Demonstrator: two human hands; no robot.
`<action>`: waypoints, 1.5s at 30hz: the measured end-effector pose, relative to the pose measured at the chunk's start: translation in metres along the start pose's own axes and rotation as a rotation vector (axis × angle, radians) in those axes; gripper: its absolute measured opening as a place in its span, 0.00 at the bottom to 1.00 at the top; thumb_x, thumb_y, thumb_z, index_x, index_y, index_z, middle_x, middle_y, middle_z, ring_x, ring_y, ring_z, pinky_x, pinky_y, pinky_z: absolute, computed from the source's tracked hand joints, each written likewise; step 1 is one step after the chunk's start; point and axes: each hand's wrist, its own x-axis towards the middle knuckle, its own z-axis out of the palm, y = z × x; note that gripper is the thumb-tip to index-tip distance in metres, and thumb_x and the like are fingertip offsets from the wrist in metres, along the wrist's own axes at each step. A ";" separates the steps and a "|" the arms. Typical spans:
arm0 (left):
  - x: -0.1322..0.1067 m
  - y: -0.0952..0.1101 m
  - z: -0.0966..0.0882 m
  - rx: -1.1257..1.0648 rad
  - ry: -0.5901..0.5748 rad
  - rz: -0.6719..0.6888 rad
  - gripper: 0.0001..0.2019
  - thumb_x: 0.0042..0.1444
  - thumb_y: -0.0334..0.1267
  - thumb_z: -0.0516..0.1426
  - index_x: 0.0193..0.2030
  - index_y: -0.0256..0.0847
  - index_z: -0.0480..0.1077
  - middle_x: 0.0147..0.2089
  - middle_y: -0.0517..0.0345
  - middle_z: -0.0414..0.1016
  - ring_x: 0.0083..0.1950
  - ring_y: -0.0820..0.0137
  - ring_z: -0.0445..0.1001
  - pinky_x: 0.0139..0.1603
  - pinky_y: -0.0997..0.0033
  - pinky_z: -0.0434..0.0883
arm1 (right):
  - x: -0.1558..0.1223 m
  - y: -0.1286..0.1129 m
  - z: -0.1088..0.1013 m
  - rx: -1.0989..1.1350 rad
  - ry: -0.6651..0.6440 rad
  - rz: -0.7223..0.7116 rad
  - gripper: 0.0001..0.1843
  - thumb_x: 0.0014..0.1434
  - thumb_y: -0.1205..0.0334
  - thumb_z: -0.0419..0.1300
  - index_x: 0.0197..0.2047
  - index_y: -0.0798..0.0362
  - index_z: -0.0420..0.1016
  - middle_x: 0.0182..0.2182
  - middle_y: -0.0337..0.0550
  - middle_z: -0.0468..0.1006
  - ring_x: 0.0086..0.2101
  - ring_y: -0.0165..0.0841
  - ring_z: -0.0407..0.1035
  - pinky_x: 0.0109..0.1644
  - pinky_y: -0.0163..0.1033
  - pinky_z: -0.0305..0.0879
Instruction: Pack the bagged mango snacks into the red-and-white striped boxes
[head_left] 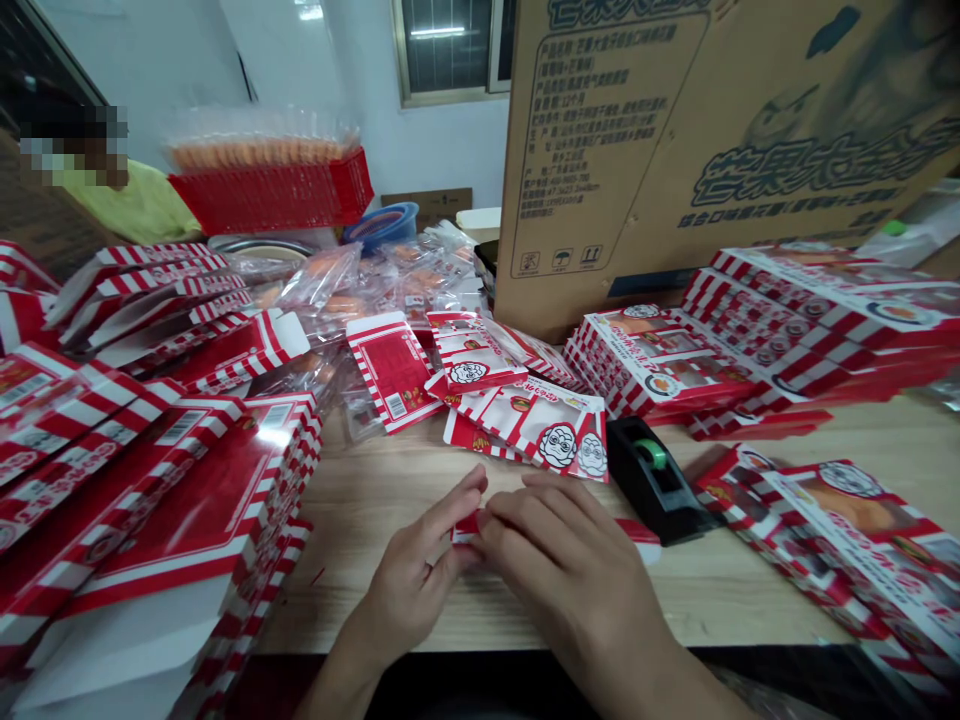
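Note:
Both hands are at a narrow red-and-white carton [639, 536] over the front of the wooden table. My left hand [420, 575] pinches its left end between thumb and fingers. Curled over the middle, my right hand [562, 550] hides most of the carton, and the far end sticks out to the right. Just beyond the hands lie loose printed cards [551, 425] in red and white. A black tape dispenser [656, 475] with a green core stands right of them.
Striped open boxes [195, 490] crowd the left side. Filled boxes [825, 310] are stacked at right, below a large cardboard carton [622, 150]. Behind are plastic-wrapped pieces [405, 270], a blue basket [382, 225] and a red tray [274, 195]. Another person [127, 195] sits far left.

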 end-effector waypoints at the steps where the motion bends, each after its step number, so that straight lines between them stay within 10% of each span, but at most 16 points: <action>1: 0.000 0.000 0.001 -0.010 0.016 0.023 0.26 0.62 0.24 0.55 0.63 0.53 0.63 0.66 0.53 0.66 0.64 0.66 0.66 0.63 0.65 0.68 | 0.001 0.001 -0.002 0.020 -0.024 -0.022 0.24 0.72 0.64 0.42 0.35 0.54 0.77 0.35 0.43 0.81 0.35 0.34 0.72 0.47 0.42 0.66; 6: 0.002 0.001 0.002 -0.008 0.077 0.072 0.18 0.61 0.24 0.55 0.52 0.51 0.69 0.58 0.54 0.74 0.57 0.67 0.74 0.54 0.66 0.74 | -0.005 0.020 -0.021 0.077 -0.099 -0.047 0.15 0.70 0.64 0.49 0.45 0.48 0.77 0.39 0.40 0.82 0.39 0.33 0.76 0.48 0.43 0.69; 15: 0.008 0.001 0.011 0.083 -0.042 0.131 0.17 0.63 0.26 0.53 0.55 0.49 0.63 0.59 0.49 0.68 0.58 0.65 0.71 0.54 0.64 0.71 | -0.039 0.038 -0.025 0.370 0.137 0.283 0.08 0.63 0.68 0.59 0.40 0.47 0.78 0.37 0.42 0.82 0.41 0.36 0.77 0.45 0.41 0.76; 20: 0.011 -0.001 0.017 0.040 -0.008 0.128 0.15 0.64 0.26 0.51 0.52 0.50 0.64 0.57 0.53 0.69 0.57 0.67 0.71 0.54 0.65 0.71 | -0.042 0.047 -0.030 0.511 -0.018 0.251 0.11 0.62 0.63 0.63 0.48 0.42 0.78 0.49 0.44 0.79 0.50 0.38 0.74 0.52 0.44 0.73; 28: 0.009 -0.002 0.014 0.055 -0.009 0.069 0.12 0.64 0.26 0.51 0.48 0.48 0.63 0.54 0.53 0.69 0.56 0.66 0.71 0.53 0.63 0.70 | -0.070 0.044 -0.012 0.798 0.212 0.436 0.07 0.62 0.62 0.62 0.44 0.41 0.76 0.49 0.43 0.78 0.50 0.37 0.74 0.52 0.43 0.73; 38: 0.014 0.000 0.018 0.176 -0.046 0.125 0.13 0.66 0.26 0.49 0.53 0.46 0.60 0.62 0.53 0.59 0.60 0.73 0.67 0.60 0.73 0.64 | -0.067 0.037 -0.023 0.843 0.036 0.589 0.10 0.68 0.60 0.53 0.45 0.42 0.76 0.52 0.43 0.77 0.55 0.35 0.69 0.57 0.39 0.67; 45: 0.014 -0.005 0.019 0.175 -0.004 0.133 0.11 0.65 0.25 0.50 0.50 0.44 0.62 0.57 0.54 0.63 0.57 0.72 0.69 0.57 0.71 0.67 | -0.070 0.052 -0.017 0.786 0.044 0.392 0.10 0.63 0.59 0.62 0.47 0.39 0.80 0.55 0.44 0.76 0.56 0.39 0.69 0.63 0.46 0.61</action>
